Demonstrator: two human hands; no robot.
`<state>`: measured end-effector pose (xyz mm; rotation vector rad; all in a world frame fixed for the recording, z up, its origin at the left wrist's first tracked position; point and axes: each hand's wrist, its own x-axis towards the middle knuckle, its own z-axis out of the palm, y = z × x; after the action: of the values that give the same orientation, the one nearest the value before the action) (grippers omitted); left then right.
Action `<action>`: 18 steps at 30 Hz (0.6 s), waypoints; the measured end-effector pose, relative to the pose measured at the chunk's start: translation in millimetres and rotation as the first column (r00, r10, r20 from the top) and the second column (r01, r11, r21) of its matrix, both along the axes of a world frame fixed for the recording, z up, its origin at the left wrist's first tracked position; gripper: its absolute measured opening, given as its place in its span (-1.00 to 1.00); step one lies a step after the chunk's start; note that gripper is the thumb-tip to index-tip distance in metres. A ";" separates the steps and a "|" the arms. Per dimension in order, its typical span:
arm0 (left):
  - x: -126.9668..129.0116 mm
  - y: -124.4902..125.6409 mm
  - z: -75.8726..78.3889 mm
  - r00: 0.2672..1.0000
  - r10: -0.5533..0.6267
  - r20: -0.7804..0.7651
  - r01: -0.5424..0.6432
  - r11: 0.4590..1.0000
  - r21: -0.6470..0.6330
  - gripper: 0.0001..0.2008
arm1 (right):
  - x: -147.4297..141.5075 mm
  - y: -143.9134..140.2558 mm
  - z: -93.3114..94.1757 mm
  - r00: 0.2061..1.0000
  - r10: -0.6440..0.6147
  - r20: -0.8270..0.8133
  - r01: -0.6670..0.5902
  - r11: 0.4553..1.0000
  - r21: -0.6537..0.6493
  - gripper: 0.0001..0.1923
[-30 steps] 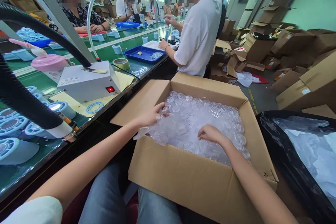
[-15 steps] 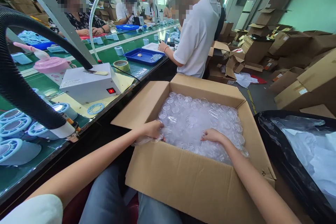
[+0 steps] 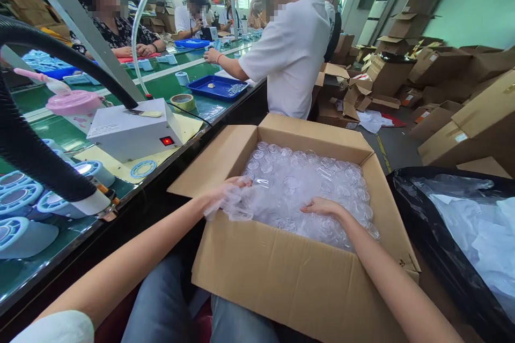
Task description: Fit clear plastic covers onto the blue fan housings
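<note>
Clear plastic lids (image 3: 309, 182), loads of them, piled loose inside a big open cardboard box (image 3: 306, 278) resting on the lap, right up against the edge of the green conveyor table (image 3: 177, 83), probably parked there so both arms can dip in without stretching. Left hand (image 3: 227, 193) at the near left corner of the pile, fingers curled and pinching a crinkly bit of thin clear plastic wrap (image 3: 231, 206) bunched over the box edge. Right hand (image 3: 324, 208) flat on top of the heap, fingers loosely spread and pressing lightly, not gripping anything as far as can be told. Lids look round, see-through, ribbed around the rims, catching glare so hard to pick out single ones. Black bag (image 3: 422, 214) with more clear wrap sitting just right of the box, handy for scraps maybe. White control box (image 3: 132, 128) with a red switch on the table nearby, blue round parts (image 3: 20, 193) lined up to the left, another person in a white shirt (image 3: 293, 53) working further down.
</note>
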<state>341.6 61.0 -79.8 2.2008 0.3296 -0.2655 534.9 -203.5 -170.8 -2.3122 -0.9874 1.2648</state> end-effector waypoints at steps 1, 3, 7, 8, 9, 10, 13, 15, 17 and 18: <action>-0.1 1.5 3.2 1.000 0.026 0.016 -0.025 0.999 -0.047 -0.64 | -2.1 1.5 -1.3 1.000 0.004 -0.026 -0.004 1.000 0.017 -0.76; -0.1 1.9 9.0 0.998 0.051 0.021 -0.048 0.988 -0.147 -0.66 | -5.3 4.8 -3.9 0.998 0.003 -0.068 0.002 0.998 0.060 -0.78; 0.4 -9.7 12.3 0.997 0.072 -0.007 -0.070 0.946 -0.318 -0.69 | -3.4 10.0 -6.6 0.994 -0.018 -0.106 0.035 0.986 0.162 -0.77; 0.9 -13.9 11.5 0.996 0.087 -0.009 -0.085 0.935 -0.344 -0.68 | -1.6 10.8 -6.8 0.994 -0.020 -0.109 0.039 0.983 0.180 -0.76; 1.5 -17.9 10.6 0.994 0.109 -0.006 -0.103 0.926 -0.363 -0.65 | 0.2 11.4 -7.1 0.994 -0.021 -0.108 0.041 0.980 0.194 -0.76; 2.3 -21.5 9.9 0.991 0.133 -0.001 -0.123 0.918 -0.377 -0.64 | 1.7 12.0 -7.7 0.994 -0.021 -0.104 0.042 0.978 0.204 -0.75; 4.9 -28.3 10.4 0.983 0.182 0.021 -0.159 0.905 -0.395 -0.65 | 1.3 14.1 -12.2 0.997 -0.025 -0.069 0.040 0.974 0.221 -0.74; 6.2 -30.0 12.4 0.983 0.181 0.037 -0.152 0.907 -0.392 -0.68 | -2.9 16.1 -17.2 0.999 -0.026 -0.026 0.031 0.976 0.218 -0.74; 6.9 -30.6 14.0 0.984 0.168 0.058 -0.134 0.916 -0.379 -0.69 | -8.2 18.4 -22.4 1.000 -0.021 0.023 0.016 0.979 0.202 -0.74; 7.1 -30.8 14.1 0.984 0.163 0.070 -0.126 0.921 -0.369 -0.69 | -10.5 19.4 -24.5 0.999 -0.016 0.044 0.008 0.981 0.193 -0.73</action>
<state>348.7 30.2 -65.8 1.8065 0.3558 -0.1225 524.4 -184.1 -195.3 -2.2023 -1.0594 1.0654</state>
